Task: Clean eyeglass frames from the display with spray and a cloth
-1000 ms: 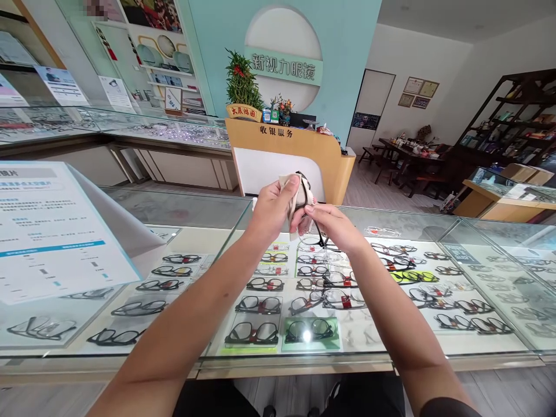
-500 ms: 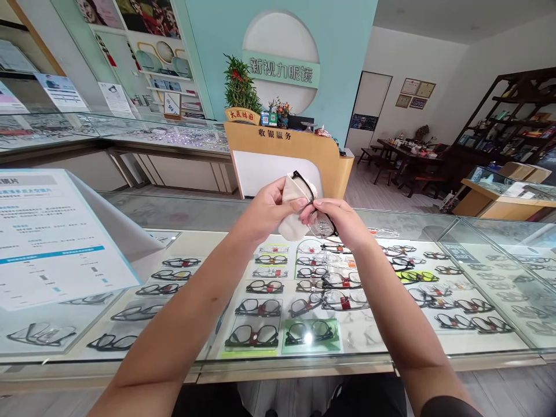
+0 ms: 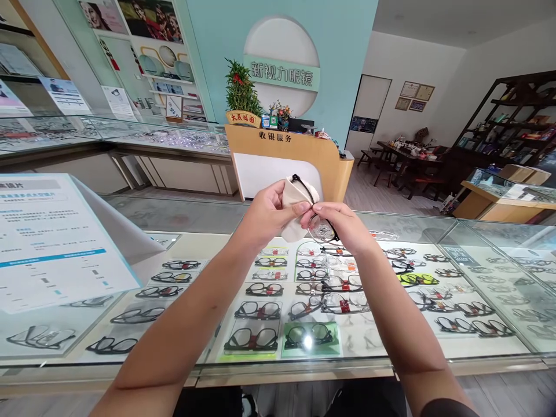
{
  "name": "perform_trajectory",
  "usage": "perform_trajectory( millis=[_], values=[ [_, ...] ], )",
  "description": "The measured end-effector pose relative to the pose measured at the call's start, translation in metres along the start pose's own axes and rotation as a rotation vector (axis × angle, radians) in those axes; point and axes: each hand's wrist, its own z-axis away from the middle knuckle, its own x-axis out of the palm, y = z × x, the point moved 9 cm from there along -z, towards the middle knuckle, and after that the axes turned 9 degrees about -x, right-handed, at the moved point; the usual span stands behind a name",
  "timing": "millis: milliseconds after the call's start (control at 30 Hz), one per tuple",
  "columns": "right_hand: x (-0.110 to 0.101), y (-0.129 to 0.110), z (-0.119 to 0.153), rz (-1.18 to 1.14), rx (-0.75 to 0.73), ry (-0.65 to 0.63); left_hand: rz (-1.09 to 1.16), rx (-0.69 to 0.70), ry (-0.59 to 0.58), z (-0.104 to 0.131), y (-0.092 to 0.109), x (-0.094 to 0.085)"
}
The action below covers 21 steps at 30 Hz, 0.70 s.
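Above the glass counter I hold a pair of black-framed eyeglasses (image 3: 324,230) between both hands. My left hand (image 3: 274,213) is closed on a cream cleaning cloth (image 3: 294,229), which wraps around one lens of the glasses. Its thumb presses near the bridge. My right hand (image 3: 341,223) pinches the frame at the middle, close to the left thumb. The uncovered lens hangs below the right fingers, clear and tilted. The cloth and fingers hide most of the other lens; only its dark upper rim shows.
Under the counter glass (image 3: 243,364) lie rows of eyeglasses (image 3: 252,339). A white printed sign (image 3: 56,243) stands on the counter at left. Beyond it are a wooden cashier desk (image 3: 286,147), another display case (image 3: 165,139) and a dark table (image 3: 410,153).
The view has tilted up slightly, so the scene sits a little lower. Both hands keep their hold on the glasses and cloth, with only slight finger shifts.
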Motion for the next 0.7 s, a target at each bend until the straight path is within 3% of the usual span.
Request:
perform_trajectory(
  millis=[100,500,567,700],
  values=[
    [0.001,-0.001,0.001,0.006,0.006,-0.01,-0.002,-0.006,0.002,0.0,-0.002,0.0],
    [0.009,-0.007,0.002,0.046,-0.004,-0.09,-0.001,0.138,0.263,0.007,-0.004,-0.013],
    [0.012,-0.008,0.002,0.033,-0.004,-0.096,-0.002,0.137,0.255,0.006,-0.004,-0.015],
    [0.007,-0.009,0.002,0.033,-0.009,-0.057,-0.016,0.052,0.117,-0.003,-0.01,-0.018]
  ],
)
